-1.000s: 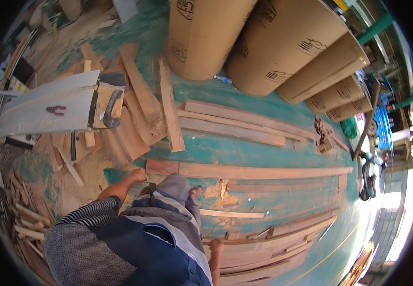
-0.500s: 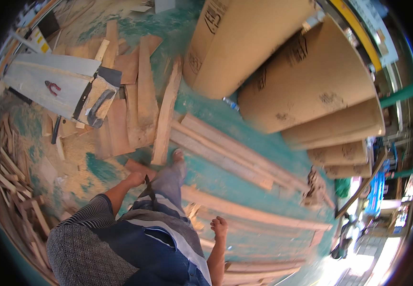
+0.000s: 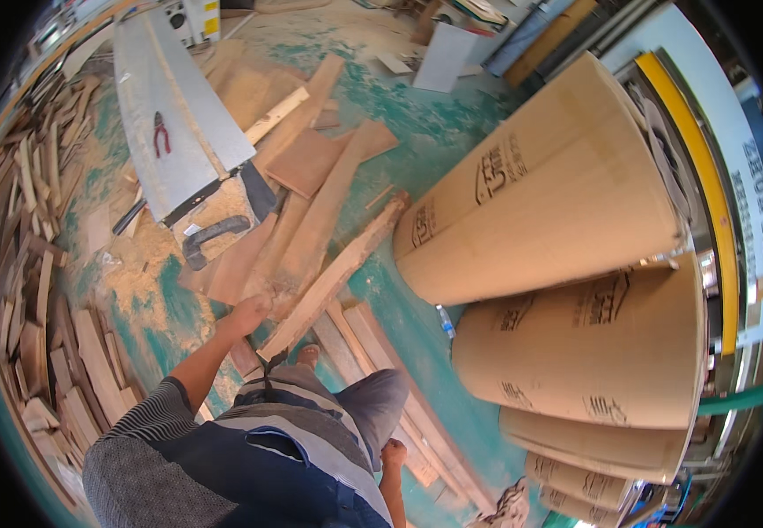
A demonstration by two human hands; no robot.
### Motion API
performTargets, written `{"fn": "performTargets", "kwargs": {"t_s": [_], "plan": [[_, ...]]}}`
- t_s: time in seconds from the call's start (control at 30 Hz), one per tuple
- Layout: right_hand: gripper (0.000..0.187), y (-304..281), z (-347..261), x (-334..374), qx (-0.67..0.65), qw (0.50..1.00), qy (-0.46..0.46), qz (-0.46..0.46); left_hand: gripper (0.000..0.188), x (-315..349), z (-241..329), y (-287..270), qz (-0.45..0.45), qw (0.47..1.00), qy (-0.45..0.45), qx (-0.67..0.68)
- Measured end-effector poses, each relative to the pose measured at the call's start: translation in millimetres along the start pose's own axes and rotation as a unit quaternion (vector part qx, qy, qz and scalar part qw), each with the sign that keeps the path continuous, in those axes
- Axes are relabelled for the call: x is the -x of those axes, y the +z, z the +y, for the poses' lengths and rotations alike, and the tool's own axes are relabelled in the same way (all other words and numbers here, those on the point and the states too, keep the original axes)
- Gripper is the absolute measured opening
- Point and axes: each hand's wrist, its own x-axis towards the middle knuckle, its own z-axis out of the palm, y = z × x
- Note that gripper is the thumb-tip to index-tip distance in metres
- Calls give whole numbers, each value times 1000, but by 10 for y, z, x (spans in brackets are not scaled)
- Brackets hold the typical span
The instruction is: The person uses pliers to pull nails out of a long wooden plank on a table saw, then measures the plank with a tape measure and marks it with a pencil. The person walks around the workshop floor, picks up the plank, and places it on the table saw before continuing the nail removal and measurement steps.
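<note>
My left hand (image 3: 250,315) is stretched forward, just above the near end of some loose boards (image 3: 233,264). Its fingers blend with the brown wood, so I cannot make out whether they are curled or touching a board. A long rough-edged plank (image 3: 337,275) runs diagonally just right of that hand. Low at my right side hangs my right hand (image 3: 394,452), its fingers curled in with nothing visible in them. Ahead and left stands a grey machine table (image 3: 139,84) with red-handled pliers (image 3: 161,135) lying on it. A dark curved handle (image 3: 214,238) sits at its near end, amid sawdust.
Large brown cardboard-wrapped rolls (image 3: 540,194) line the right side. A small plastic bottle (image 3: 445,322) lies beside them. Long planks (image 3: 381,352) cover the green floor by my legs. Piled offcuts (image 3: 42,326) fill the left edge. A pale panel (image 3: 446,58) leans at the back.
My view has swung to the right and I have stepped forward, so the machine table and rolls look nearer. My left hand now reaches out over the boards; my right hand has dropped lower.
</note>
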Motion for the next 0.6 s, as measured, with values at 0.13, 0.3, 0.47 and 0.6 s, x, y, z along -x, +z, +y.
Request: {"fn": "performTargets", "kwargs": {"t_s": [0.13, 0.3, 0.47, 0.6], "plan": [[28, -40, -182, -700, 172, 971, -166, -6, 31, -202, 803, -224, 127, 989, -3, 78], [26, -185, -1159, -1370, 128, 953, -275, -20, 49, -892, 1356, -774, 330, 937, 100, -57], [25, -516, -2749, -2069, -108, 970, -151, -159, 57, -1748, 1622, -1418, 388, 897, 30, -210], [26, -828, -4234, -2730, -173, 935, -219, -217, 76, -2631, 1661, -1774, 409, 849, -142, -305]]}}
